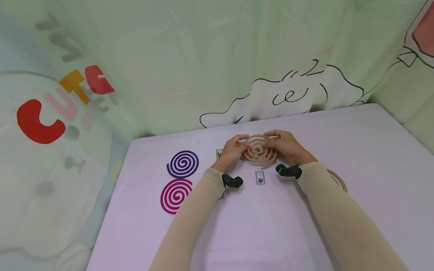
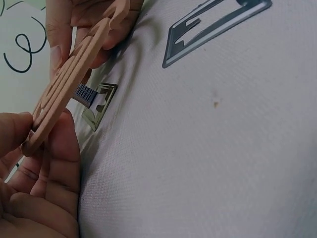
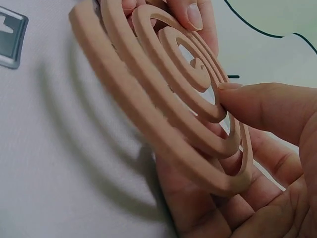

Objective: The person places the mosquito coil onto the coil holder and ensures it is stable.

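A tan mosquito coil (image 1: 268, 163) is held up at a tilt over the table between both hands. My left hand (image 1: 230, 150) pinches its left rim, thumb on one face and fingers beneath. My right hand (image 1: 288, 146) grips the opposite side, and its thumb presses on the inner rings in the right wrist view. Gaps show between the turns of the coil (image 3: 163, 131); whether it is one piece or two nested ones I cannot tell. Below it, in the left wrist view, lies a greenish metal stand (image 2: 101, 106). A grey metal stand (image 1: 260, 177) lies nearer me.
On the left lie a purple coil (image 1: 183, 164) and a magenta coil (image 1: 169, 197), the latter partly behind the left sleeve. Another tan coil (image 1: 339, 181) shows past the right sleeve. A further small metal stand (image 1: 219, 153) lies by the left hand. A printed curtain (image 1: 190, 67) hangs behind the table.
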Demonstrator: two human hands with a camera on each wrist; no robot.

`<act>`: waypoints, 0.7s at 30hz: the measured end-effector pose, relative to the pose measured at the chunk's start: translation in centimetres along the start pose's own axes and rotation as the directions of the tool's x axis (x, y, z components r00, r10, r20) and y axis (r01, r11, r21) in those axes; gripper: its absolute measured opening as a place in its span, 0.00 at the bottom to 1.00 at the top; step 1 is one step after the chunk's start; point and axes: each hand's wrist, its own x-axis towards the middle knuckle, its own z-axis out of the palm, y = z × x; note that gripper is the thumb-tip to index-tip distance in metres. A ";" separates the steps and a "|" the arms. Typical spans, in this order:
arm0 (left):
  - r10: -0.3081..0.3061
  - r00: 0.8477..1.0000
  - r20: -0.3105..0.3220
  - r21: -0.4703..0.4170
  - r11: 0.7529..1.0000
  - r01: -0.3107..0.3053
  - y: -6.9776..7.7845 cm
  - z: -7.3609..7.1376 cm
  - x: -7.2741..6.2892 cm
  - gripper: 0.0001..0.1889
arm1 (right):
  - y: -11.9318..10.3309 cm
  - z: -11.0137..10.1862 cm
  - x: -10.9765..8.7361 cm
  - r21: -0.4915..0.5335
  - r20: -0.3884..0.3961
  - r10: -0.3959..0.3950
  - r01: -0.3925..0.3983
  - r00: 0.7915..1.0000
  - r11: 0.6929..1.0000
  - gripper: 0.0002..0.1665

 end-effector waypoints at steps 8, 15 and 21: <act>0.015 1.000 -0.025 0.049 0.999 -0.013 0.1 0.1 -0.1 0.19 | -0.1 0.0 -0.1 -0.051 -0.008 -0.029 0.029 1.000 0.998 0.33; 0.026 0.998 -0.050 0.077 0.997 -0.022 0.3 0.1 -0.1 0.19 | -0.3 -0.1 -0.2 -0.073 -0.017 -0.030 0.029 0.999 0.997 0.33; 0.037 0.998 -0.049 0.069 0.997 -0.034 0.3 0.1 -0.1 0.20 | -0.4 -0.2 -0.4 -0.092 -0.009 -0.038 0.037 0.999 0.995 0.34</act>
